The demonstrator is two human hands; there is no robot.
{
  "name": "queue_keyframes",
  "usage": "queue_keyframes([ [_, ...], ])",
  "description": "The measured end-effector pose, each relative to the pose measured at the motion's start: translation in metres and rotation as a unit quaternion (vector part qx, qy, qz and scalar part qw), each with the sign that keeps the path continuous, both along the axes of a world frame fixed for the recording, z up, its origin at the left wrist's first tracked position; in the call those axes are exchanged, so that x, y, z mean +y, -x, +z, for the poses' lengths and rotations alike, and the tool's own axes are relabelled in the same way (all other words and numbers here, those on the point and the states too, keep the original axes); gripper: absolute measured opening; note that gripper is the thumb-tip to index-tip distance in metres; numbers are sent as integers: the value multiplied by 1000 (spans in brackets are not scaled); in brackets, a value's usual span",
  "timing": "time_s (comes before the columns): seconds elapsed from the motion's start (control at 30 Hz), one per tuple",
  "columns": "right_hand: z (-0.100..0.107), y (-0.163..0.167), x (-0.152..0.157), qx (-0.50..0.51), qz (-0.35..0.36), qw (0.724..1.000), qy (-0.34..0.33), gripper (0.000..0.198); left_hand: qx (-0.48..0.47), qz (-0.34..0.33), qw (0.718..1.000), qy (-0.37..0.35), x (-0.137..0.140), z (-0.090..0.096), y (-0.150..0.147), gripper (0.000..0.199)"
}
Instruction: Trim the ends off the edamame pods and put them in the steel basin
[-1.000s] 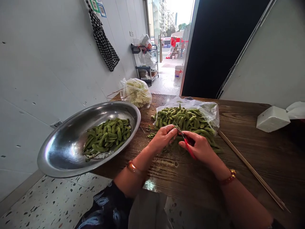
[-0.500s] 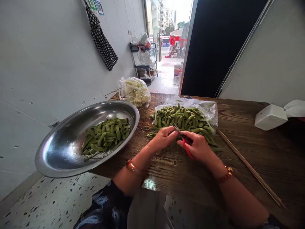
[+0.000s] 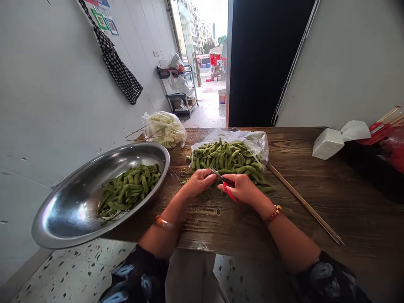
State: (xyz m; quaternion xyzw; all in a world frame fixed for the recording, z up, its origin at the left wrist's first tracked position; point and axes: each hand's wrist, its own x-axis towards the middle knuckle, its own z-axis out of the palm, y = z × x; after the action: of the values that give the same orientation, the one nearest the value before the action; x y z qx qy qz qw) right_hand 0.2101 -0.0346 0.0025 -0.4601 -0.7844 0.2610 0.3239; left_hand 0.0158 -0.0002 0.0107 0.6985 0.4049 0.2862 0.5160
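Note:
My right hand (image 3: pixel 244 189) grips red-handled scissors (image 3: pixel 229 192), their blades angled up and left toward the fingertips of my left hand (image 3: pixel 200 183). The left fingers are pinched together at the blade tips; whatever sits between them is hidden. Just beyond both hands lies a heap of green edamame pods (image 3: pixel 225 155) on a clear plastic bag (image 3: pixel 259 141), some spilling onto the wooden table (image 3: pixel 195 227). To the left, a wide steel basin (image 3: pixel 72 210) stands tilted, with more edamame pods (image 3: pixel 131 187) on its right side.
A clear bag of cauliflower (image 3: pixel 167 128) rests behind the basin, with thin sticks beside it. Long wooden skewers (image 3: pixel 306 204) lie right of the heap. Farther right are a white tissue pack (image 3: pixel 328 143) and red packages (image 3: pixel 378 130). A trolley (image 3: pixel 178 94) stands by the doorway.
My view has turned to the right, so the scene sits farther left and the red packages appear. Both hands keep nearly the same pose, scissors still at the left fingertips.

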Motion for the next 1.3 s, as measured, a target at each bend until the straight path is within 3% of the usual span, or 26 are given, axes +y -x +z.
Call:
queue_keyframes([
  [0.13,-5,-1,4,18,7,1000,1,31,-26,27,999,16,-4,-3,-7,42],
  [0.27,-10,-4,9,121,-38,992,-4,38,-60,102,993,-22,-16,10,-13,39],
  [0.4,-11,-7,10,216,-99,971,21,50,46,175,968,-175,-30,47,5,37],
  [0.5,-8,-9,7,226,-120,966,29,52,185,262,898,-302,-33,81,41,32],
  [0.57,-7,-10,5,233,-120,965,30,52,286,319,830,-358,-34,98,72,30],
  [0.63,-7,-11,5,245,-125,961,27,52,390,349,758,-389,-37,109,102,30],
  [0.7,-9,-12,6,258,-137,956,26,52,458,353,720,-383,-44,114,121,44],
  [0.77,-10,-14,7,272,-147,951,26,53,470,333,725,-378,-56,111,122,46],
  [0.83,-12,-15,8,284,-149,947,23,54,446,282,765,-369,-69,101,107,35],
  [0.9,-12,-15,7,290,-149,945,14,54,428,225,804,-347,-81,83,82,28],
  [1.0,-11,-15,5,275,-146,950,-1,55,450,132,832,-297,-86,47,42,24],
  [1.07,-11,-14,3,256,-139,957,-2,56,457,122,843,-256,-81,23,23,24],
  [1.17,-11,-14,2,242,-135,961,5,58,453,166,851,-208,-70,-3,7,23],
  [1.3,-13,-15,2,259,-132,957,11,57,414,170,875,-185,-61,-17,1,13],
])
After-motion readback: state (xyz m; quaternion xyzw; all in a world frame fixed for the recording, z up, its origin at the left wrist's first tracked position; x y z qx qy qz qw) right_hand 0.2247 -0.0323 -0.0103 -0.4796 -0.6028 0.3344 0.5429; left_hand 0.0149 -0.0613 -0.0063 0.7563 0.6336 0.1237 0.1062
